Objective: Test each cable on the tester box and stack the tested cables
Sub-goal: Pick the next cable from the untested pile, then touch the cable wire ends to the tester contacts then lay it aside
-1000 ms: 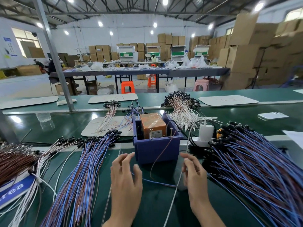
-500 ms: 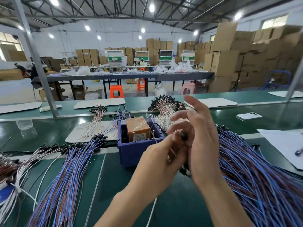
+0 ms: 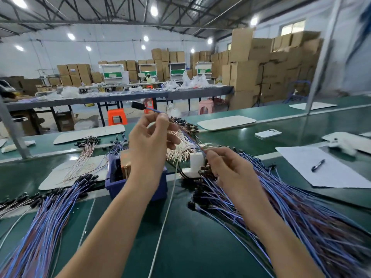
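My left hand [image 3: 149,141] is raised above the blue tester box [image 3: 115,183] and pinches a thin blue cable [image 3: 190,137] near its black connector [image 3: 137,105], which sticks up to the left. The same cable runs down to my right hand [image 3: 226,169], which pinches it above the big pile of blue and brown cables [image 3: 301,213] on the right. A second fan of blue cables [image 3: 46,223] lies on the left. The orange tester [image 3: 124,163] inside the box is mostly hidden by my left forearm.
A white charger block [image 3: 195,163] and its white cord [image 3: 166,213] sit right of the box. White-wired bundles [image 3: 180,149] lie behind. A phone [image 3: 268,133], paper [image 3: 321,169] with a pen [image 3: 318,165] are to the right. A metal post [image 3: 12,133] stands at left.
Both hands left the table in front of the box, met at the right pile, and have now drawn apart with one blue cable stretched between them. The camera turned right.
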A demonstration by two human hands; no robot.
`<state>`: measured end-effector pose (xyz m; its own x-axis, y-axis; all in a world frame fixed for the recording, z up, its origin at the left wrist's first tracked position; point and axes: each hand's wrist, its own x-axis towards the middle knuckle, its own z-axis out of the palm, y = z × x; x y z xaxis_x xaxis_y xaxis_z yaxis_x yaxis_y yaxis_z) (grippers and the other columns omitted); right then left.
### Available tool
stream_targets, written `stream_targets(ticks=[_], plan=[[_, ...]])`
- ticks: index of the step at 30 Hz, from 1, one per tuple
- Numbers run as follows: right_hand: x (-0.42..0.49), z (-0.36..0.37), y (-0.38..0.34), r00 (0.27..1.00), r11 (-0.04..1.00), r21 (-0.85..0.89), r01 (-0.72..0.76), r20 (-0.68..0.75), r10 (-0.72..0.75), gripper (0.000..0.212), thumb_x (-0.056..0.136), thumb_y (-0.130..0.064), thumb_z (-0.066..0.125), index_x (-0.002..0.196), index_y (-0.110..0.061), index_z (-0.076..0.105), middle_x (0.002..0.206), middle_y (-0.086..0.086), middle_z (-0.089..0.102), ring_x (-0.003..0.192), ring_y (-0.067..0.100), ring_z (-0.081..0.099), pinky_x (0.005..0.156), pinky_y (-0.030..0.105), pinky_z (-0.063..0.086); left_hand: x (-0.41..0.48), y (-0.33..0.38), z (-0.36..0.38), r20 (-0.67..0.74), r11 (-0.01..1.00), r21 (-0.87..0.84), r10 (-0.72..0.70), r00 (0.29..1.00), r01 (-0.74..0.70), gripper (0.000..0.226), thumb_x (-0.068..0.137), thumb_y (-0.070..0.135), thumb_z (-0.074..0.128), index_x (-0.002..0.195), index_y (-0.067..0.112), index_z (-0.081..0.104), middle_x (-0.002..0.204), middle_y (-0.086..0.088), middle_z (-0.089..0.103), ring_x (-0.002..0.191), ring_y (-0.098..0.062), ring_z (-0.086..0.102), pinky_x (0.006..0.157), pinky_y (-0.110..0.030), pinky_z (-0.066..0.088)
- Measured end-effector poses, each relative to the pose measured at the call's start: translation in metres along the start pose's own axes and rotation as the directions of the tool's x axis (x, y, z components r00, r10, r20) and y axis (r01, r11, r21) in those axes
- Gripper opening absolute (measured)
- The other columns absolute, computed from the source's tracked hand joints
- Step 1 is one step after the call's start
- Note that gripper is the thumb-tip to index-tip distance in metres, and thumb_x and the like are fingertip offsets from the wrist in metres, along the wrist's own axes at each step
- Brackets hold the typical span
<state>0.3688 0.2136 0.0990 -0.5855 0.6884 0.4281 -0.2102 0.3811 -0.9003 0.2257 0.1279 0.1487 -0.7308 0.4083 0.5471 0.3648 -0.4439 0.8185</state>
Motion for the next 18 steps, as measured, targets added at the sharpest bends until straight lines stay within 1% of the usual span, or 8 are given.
stream_targets(ticks=[3,5,7,9,11,12,15,18], plan=[[0.002,-0.026,0.007,0.998,0.964,-0.262,0.037,-0.044,-0.050,0.013,0.098,-0.044,0.059,0.093,-0.037,0.069,0.076,-0.016,0.068,0.060,-0.002,0.056,0.057,0.008,0.041,0.002,-0.019,0.015,0.024,0.994,-0.033,-0.099,0.995,0.099,0.011,0.101,0.021,0.057,0.094,0.014,0.062,0.074,0.003,0.071,0.052,-0.012,0.061,0.048,-0.021,0.048],[0.006,-0.044,0.013,0.991,0.905,-0.424,0.038,-0.098,-0.087,0.015,0.099,-0.047,0.057,0.094,-0.036,0.067,0.074,-0.012,0.066,0.062,0.000,0.057,0.057,0.012,0.042,0.004,-0.035,0.029,0.066,0.991,0.011,-0.130,0.989,0.130,0.014,0.101,0.023,0.058,0.096,0.011,0.063,0.074,0.003,0.071,0.052,-0.012,0.062,0.048,-0.022,0.049],[0.011,-0.063,0.021,0.985,0.808,-0.589,-0.005,-0.142,-0.097,0.015,0.100,-0.047,0.055,0.098,-0.037,0.066,0.072,-0.017,0.064,0.060,0.000,0.057,0.051,0.015,0.038,0.010,-0.055,0.043,0.147,0.962,0.265,-0.106,0.983,0.064,0.021,0.102,0.031,0.055,0.093,0.014,0.063,0.075,0.001,0.070,0.050,-0.010,0.063,0.048,-0.020,0.048],[0.016,-0.081,0.033,0.985,0.694,-0.709,-0.121,-0.174,-0.007,0.019,0.102,-0.043,0.052,0.113,-0.035,0.066,0.092,-0.017,0.068,0.084,0.006,0.063,0.065,0.023,0.045,0.013,-0.073,0.053,0.280,0.833,0.553,-0.168,0.945,-0.016,0.036,0.104,0.039,0.050,0.084,0.013,0.063,0.072,-0.002,0.071,0.048,-0.007,0.063,0.046,-0.017,0.045],[0.014,-0.093,0.047,0.970,0.602,-0.763,-0.237,-0.219,0.104,0.034,0.103,-0.041,0.051,0.133,-0.026,0.060,0.122,0.000,0.065,0.113,0.022,0.059,0.090,0.035,0.048,0.012,-0.090,0.056,0.357,0.784,0.621,-0.282,0.890,0.000,0.049,0.105,0.041,0.046,0.076,0.007,0.066,0.070,-0.008,0.072,0.048,-0.011,0.064,0.047,-0.019,0.047],[0.009,-0.096,0.053,0.962,0.576,-0.773,-0.267,-0.247,0.115,0.039,0.104,-0.040,0.049,0.138,-0.022,0.056,0.130,0.006,0.061,0.119,0.026,0.056,0.098,0.039,0.045,0.009,-0.097,0.054,0.367,0.787,0.616,-0.313,0.876,0.023,0.052,0.106,0.041,0.045,0.073,0.006,0.067,0.068,-0.010,0.072,0.048,-0.013,0.065,0.048,-0.020,0.048],[-0.011,-0.087,0.065,0.960,0.571,-0.789,-0.229,-0.279,0.001,0.038,0.103,-0.036,0.046,0.137,-0.022,0.057,0.129,0.005,0.061,0.117,0.023,0.053,0.099,0.040,0.043,-0.007,-0.116,0.039,0.359,0.811,0.579,-0.346,0.867,0.084,0.053,0.106,0.041,0.044,0.070,0.008,0.066,0.066,-0.009,0.071,0.047,-0.014,0.063,0.047,-0.019,0.046],[-0.021,-0.065,0.070,0.970,0.578,-0.805,-0.137,-0.228,-0.088,0.034,0.102,-0.031,0.048,0.133,-0.024,0.060,0.126,0.000,0.063,0.118,0.020,0.053,0.101,0.039,0.042,-0.025,-0.127,0.016,0.377,0.807,0.573,-0.412,0.829,0.141,0.051,0.106,0.041,0.044,0.075,0.008,0.066,0.069,-0.005,0.072,0.050,-0.015,0.063,0.053,-0.025,0.051]])
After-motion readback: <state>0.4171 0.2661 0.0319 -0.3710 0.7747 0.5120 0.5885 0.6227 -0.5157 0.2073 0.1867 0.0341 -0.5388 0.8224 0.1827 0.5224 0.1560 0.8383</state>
